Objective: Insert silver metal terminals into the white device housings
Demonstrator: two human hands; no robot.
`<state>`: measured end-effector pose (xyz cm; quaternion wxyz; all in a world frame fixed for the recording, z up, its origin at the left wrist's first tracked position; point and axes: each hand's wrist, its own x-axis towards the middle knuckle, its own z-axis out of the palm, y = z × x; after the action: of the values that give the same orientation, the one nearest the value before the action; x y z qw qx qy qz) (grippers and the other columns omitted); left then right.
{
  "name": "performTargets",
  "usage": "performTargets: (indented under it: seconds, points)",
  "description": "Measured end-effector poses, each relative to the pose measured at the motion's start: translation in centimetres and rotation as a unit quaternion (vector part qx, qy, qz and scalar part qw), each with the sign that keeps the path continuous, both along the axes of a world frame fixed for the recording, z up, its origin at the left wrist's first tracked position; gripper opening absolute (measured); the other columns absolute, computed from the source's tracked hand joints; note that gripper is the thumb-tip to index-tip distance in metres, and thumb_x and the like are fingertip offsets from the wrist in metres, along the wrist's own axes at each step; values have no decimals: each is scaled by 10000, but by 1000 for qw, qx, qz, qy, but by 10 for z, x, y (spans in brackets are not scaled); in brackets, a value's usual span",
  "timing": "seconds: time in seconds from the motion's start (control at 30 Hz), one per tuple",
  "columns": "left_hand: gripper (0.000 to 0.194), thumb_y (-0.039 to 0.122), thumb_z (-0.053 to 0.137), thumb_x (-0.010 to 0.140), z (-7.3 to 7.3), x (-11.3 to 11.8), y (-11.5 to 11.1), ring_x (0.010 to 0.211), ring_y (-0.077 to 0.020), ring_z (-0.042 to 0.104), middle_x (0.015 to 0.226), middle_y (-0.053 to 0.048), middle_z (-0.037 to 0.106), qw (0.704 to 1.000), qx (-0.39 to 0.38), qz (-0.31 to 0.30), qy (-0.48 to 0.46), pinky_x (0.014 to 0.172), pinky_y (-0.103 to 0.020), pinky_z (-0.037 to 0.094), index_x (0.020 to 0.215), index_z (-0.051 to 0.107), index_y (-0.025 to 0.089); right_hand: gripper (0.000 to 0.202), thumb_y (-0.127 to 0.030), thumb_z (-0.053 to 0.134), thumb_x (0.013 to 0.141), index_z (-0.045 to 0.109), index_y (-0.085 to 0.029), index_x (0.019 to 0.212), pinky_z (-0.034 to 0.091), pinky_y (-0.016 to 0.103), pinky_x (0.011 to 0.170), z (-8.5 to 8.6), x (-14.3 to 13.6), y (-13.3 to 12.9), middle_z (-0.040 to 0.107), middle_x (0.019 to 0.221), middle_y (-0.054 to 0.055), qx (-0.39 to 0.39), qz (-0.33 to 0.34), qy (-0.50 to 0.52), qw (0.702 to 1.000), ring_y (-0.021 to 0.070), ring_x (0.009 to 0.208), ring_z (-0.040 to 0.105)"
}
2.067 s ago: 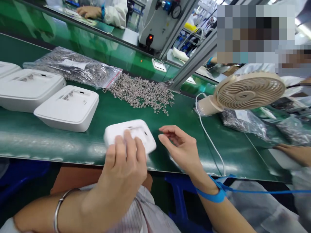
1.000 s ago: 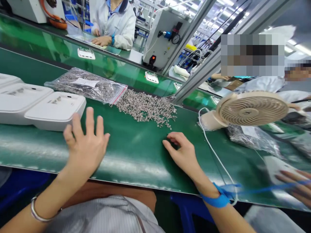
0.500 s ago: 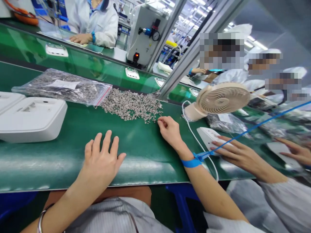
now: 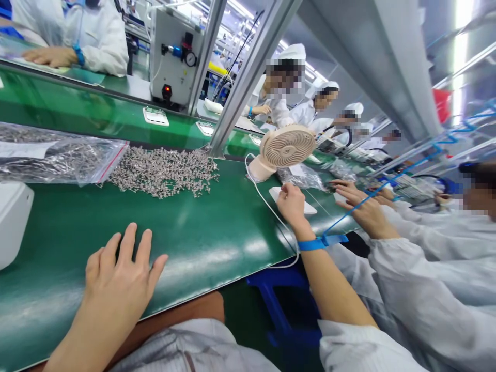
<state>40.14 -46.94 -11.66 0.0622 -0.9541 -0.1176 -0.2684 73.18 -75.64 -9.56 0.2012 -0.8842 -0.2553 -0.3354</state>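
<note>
My left hand [image 4: 120, 279] is spread over the green work surface [image 4: 209, 227], with no object under its fingers that I can see. My right hand [image 4: 292, 204], wearing a blue wrist strap [image 4: 312, 244], reaches to a flat white plastic part [image 4: 309, 208] by the fan. Its fingers are curled together over the near side of that part. Whatever they hold is hidden or too small to make out. Between my hands and farther back lies a heap of small metal pieces [image 4: 166, 171]. Beside it is a clear zip bag [image 4: 85, 160] of similar pieces.
A beige fan [image 4: 289, 146] with a white cable [image 4: 267, 199] stands beyond my right hand. A co-worker's hand [image 4: 362, 204] is close by on the right. A white housing [image 4: 15, 222] sits at left. A metal post [image 4: 248, 77] rises behind the heap.
The view has turned to the right. My right hand has moved from the heap's edge to the white part. The co-worker's hand has come off that part. My left hand stays spread.
</note>
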Motion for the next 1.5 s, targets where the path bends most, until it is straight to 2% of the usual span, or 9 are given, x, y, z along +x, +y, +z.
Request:
performTargets:
  seconds: [0.2,0.43,0.53,0.7,0.8,0.97,1.07,1.17,1.5]
  points:
    - [425,366,443,874,0,1,-2,1030,-366,551,1253,-196,545,1000,22,7,-3,747,-439,415,1169,588,96,186,-1,495,699,529,-166,621,151,285,510,-2,-8,-15,247,563,-57,-51,29,-24,998,57,509,101]
    - [385,335,508,853,6,3,-8,1034,-350,547,1210,-162,587,995,87,16,-43,789,-431,403,1135,597,90,156,-78,502,715,563,-186,622,301,280,525,16,-15,-12,398,613,27,-127,81,-23,988,126,557,353]
    - [455,317,543,834,15,4,-15,1088,-352,522,1290,-158,532,995,88,1,-56,834,-435,392,1234,537,102,183,-83,465,756,618,-182,767,437,370,629,27,-62,16,517,808,109,-193,132,-66,970,221,742,501]
    - [602,295,539,825,27,-1,-24,1190,-376,459,1456,-122,334,996,17,-64,-61,880,-454,379,1396,360,235,238,-6,427,799,609,-154,841,512,347,786,59,-183,68,597,971,136,-314,379,-182,851,227,961,555]
    - [473,283,523,822,30,-9,-24,1255,-397,390,1452,-25,359,995,-13,-91,-47,931,-490,337,1291,488,327,231,6,405,824,588,-133,849,515,311,755,72,-209,77,629,858,109,-291,439,-160,835,203,894,583]
    - [239,316,508,855,30,-9,-47,1110,-323,514,1200,-83,608,996,43,-35,-67,904,-420,353,881,677,149,264,-22,425,865,503,-130,1093,488,263,609,57,-183,81,649,777,55,-169,390,-58,903,141,651,570]
    - [294,326,518,857,29,-1,-81,873,-236,560,974,-116,663,997,54,28,-56,804,-361,364,964,670,99,165,-83,493,862,528,-192,981,470,244,571,44,-175,93,648,757,22,-84,361,2,929,127,615,568]
    - [395,382,490,864,31,5,-105,926,-213,550,1020,-108,663,997,11,-51,-54,858,-339,346,1112,632,110,111,-104,537,832,541,-207,790,452,249,584,41,-176,105,610,688,-2,-46,345,71,935,121,607,541]
    - [462,388,569,799,26,12,-98,1146,-291,492,1277,-95,558,998,43,-22,-29,912,-361,332,1187,601,139,117,-120,521,811,570,-193,733,474,251,621,38,-179,107,582,705,5,27,324,257,910,114,658,543]
